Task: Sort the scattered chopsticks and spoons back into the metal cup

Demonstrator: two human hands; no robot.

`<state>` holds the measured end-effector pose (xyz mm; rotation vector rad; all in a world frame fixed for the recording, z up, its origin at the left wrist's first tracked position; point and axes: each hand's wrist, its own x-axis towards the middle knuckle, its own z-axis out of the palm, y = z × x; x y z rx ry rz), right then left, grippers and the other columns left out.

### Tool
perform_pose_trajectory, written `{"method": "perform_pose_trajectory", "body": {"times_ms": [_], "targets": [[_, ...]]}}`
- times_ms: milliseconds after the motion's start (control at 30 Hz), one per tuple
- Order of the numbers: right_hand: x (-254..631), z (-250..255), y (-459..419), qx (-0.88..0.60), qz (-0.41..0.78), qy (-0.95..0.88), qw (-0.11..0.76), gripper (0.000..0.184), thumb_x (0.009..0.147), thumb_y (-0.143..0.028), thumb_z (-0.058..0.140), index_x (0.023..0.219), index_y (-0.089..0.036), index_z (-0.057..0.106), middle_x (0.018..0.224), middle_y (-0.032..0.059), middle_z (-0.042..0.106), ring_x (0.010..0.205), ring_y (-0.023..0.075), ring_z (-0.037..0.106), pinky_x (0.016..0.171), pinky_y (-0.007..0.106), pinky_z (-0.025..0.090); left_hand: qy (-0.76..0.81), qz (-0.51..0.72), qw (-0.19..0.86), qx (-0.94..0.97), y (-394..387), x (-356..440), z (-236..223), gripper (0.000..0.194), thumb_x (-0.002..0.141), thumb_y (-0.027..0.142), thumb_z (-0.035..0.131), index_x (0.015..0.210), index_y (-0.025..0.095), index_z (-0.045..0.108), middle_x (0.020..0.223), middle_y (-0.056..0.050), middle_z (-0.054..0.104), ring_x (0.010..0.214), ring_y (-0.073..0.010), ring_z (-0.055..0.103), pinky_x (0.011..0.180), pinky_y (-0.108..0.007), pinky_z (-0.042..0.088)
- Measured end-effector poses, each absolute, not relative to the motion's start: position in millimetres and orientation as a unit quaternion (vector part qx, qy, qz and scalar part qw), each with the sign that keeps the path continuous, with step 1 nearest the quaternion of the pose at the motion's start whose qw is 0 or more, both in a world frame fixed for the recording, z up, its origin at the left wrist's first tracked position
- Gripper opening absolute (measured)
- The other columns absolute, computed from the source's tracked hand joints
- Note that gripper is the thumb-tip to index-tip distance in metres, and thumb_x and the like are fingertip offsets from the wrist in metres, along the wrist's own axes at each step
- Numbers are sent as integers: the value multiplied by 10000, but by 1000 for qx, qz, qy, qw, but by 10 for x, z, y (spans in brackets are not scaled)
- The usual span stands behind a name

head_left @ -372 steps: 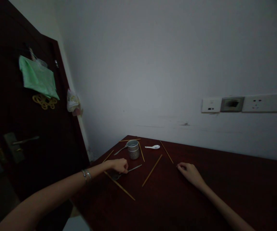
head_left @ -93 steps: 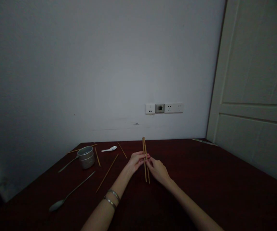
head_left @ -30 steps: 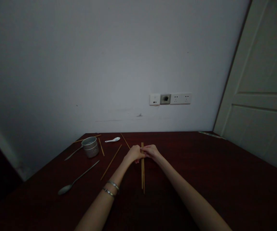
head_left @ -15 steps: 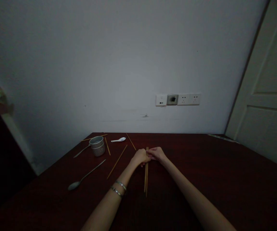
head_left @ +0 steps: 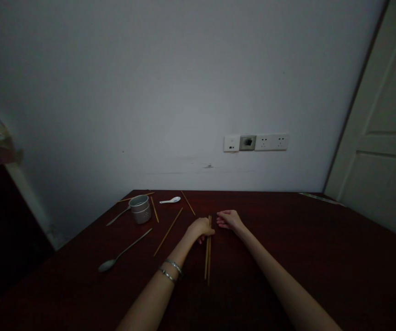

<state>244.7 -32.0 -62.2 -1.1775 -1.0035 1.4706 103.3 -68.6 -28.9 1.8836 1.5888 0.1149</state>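
Note:
My left hand (head_left: pixel 200 228) is closed around a pair of wooden chopsticks (head_left: pixel 207 262), whose long ends point toward me. Their short upper ends stick out just past my fingers. To the right, apart from the chopsticks, my right hand (head_left: pixel 229 219) hovers over the table with loosely bent fingers and nothing visible in them. Left of my left hand, a single chopstick (head_left: pixel 168 231) lies slanted on the table, and another chopstick (head_left: pixel 188 203) is farther back.
A grey metal cup (head_left: pixel 140 211) stands at the back left of the dark red table (head_left: pixel 287 243). Around it lie a long-handled spoon (head_left: pixel 107 265), a white spoon (head_left: pixel 170 200), a thin metal utensil (head_left: pixel 118 216) and more chopsticks (head_left: pixel 154 209). Behind is a wall with sockets (head_left: pixel 271 142).
My right hand has let go of the chopsticks and moved a little to the right. My left hand keeps its hold, and the chopsticks have shifted slightly toward me.

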Motion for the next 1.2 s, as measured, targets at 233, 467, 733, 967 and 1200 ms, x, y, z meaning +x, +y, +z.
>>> {"method": "perform_pose_trajectory", "body": {"times_ms": [233,467,733,967,1200], "targets": [[2443,-598,-340,-515,586,-407,476,184,685,-210,665,789,-103,558,489,21,593,391,98,559,408,200,496,629,45,308,712,-717,1035,-271,90,651,214,544,624,130,561,328,-29,439,457,-262,588,525,-475,508],[2442,-558,-375,-522,579,-409,474,123,700,-164,638,758,-112,543,493,18,596,395,102,560,403,212,498,621,46,310,719,-736,1053,-276,102,669,226,550,670,133,591,328,-8,426,446,-236,579,544,-440,512],[2493,-513,-371,-517,572,-413,484,91,706,-155,618,725,-121,536,497,13,595,407,99,566,413,206,499,683,106,133,710,-783,785,227,249,715,354,510,656,127,595,540,-102,599,652,-250,635,663,-351,480],[2341,-434,-180,-509,553,-448,483,58,719,-146,587,753,-118,549,523,12,602,421,82,568,427,183,494,739,110,72,661,-696,160,222,143,634,229,608,756,155,595,944,-161,637,941,-298,585,744,-352,429],[1882,-370,175,-539,464,-543,447,65,676,-136,600,736,-122,581,532,12,606,432,89,564,439,193,478,756,81,100,642,-678,-138,-11,216,619,252,636,807,156,588,997,-156,624,947,-289,579,729,-314,426]]}}
